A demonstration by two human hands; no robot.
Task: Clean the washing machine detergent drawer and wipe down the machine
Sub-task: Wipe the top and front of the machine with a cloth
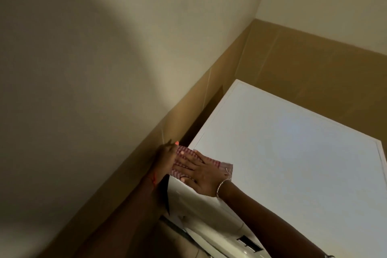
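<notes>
The white washing machine (293, 153) stands in a corner, its flat top filling the right of the view. A red-and-white checked cloth (211, 163) is draped over the top's near left corner. My right hand (199, 176) lies flat on the cloth with straight, spread fingers, pressing it onto the top. My left hand (165, 159) is against the machine's left side at the same corner, its straight fingers touching the cloth's hanging edge. A dark rectangular opening (250, 243) shows in the front panel at the bottom of the view; what is inside it is hidden.
A cream wall (94, 69) with a tan lower band (314, 63) runs close along the machine's left side and back. Between the left wall and the machine is a narrow dark gap (201, 119).
</notes>
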